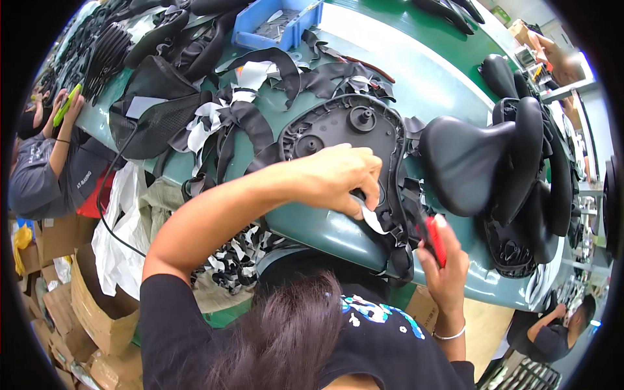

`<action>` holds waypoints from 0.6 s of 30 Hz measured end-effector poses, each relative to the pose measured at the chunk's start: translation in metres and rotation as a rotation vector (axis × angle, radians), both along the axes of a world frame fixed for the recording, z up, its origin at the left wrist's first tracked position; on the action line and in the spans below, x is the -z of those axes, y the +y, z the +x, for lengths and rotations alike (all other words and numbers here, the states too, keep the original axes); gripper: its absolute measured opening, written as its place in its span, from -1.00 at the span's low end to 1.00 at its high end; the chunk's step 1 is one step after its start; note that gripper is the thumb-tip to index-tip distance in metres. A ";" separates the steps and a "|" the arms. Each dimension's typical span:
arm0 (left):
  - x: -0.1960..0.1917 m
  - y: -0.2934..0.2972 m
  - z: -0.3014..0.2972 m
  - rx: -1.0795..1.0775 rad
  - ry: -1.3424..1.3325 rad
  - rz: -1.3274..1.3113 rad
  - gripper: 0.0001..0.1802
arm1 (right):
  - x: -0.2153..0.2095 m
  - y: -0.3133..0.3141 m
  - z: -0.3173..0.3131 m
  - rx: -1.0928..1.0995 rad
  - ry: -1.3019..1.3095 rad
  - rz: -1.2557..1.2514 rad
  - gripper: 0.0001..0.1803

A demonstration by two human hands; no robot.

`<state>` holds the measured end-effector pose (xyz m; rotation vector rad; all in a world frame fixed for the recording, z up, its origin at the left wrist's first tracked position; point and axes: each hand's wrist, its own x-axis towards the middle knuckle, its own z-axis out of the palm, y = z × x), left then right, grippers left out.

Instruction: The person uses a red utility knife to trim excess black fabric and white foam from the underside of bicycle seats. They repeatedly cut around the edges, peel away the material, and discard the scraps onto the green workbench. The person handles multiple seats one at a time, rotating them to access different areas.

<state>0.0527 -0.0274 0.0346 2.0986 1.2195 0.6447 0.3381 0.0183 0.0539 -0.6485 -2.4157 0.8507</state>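
A black bicycle saddle [390,140] lies upside down on the green table, its ribbed plastic underside and two round posts facing up. My left hand [344,175] reaches across it and pinches a strip of cover material [373,221] with a white backing at the saddle's narrow end. On the other side of that end, my right hand [447,263] is closed round a red utility knife [436,242]. The knife's dark front end points toward the saddle's edge; motion blurs it, and I cannot tell whether it touches.
Black and white cover scraps [250,123] litter the table to the left. Finished-looking black saddles [465,162] are piled at the right. A blue bin [276,26] stands at the back. Another person [55,149] at far left holds a green tool; cardboard boxes [97,305] stand below.
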 end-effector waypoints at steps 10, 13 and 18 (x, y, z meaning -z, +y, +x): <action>0.000 0.041 -0.010 -0.022 -0.173 -0.420 -0.81 | -0.014 0.016 -0.060 -0.295 -0.528 0.433 -0.41; 0.008 0.040 -0.011 -0.029 -0.204 -0.402 -0.81 | -0.020 0.017 -0.055 -0.312 -0.623 0.376 -0.41; 0.005 0.036 -0.016 -0.304 -0.643 -0.357 -0.82 | -0.036 0.008 0.007 -0.200 -0.813 0.172 -0.39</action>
